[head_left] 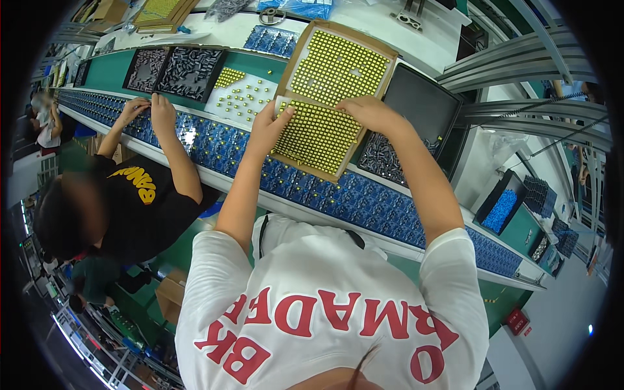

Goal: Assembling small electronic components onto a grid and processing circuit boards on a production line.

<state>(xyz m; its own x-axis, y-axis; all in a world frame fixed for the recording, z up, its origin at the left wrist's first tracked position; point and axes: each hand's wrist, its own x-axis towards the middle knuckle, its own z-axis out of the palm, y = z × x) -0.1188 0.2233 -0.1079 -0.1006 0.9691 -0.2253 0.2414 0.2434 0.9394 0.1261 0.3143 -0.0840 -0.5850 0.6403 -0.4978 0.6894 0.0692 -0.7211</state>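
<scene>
A white sheet full of small yellow square parts (317, 138) lies over the near part of a shallow cardboard box. My left hand (266, 129) grips the sheet's left edge, thumb on top and fingers underneath. At the sheet's far edge, my right hand (372, 113) has its fingers bent and pressed together over the yellow parts. Whether they pinch the edge or a single part is hidden. Behind it, more yellow parts in rows fill the cardboard box (392, 53), with a few gaps. Below runs a long row of blue circuit boards (364, 201), some bearing yellow parts.
A black tray (422, 97) with dark parts stands right of the box. Loose yellow parts lie on a white sheet (227, 117) to the left, beside black bins (188, 71). A co-worker in a black shirt (146, 201) works at my left. Further right is a bin of blue parts (500, 208).
</scene>
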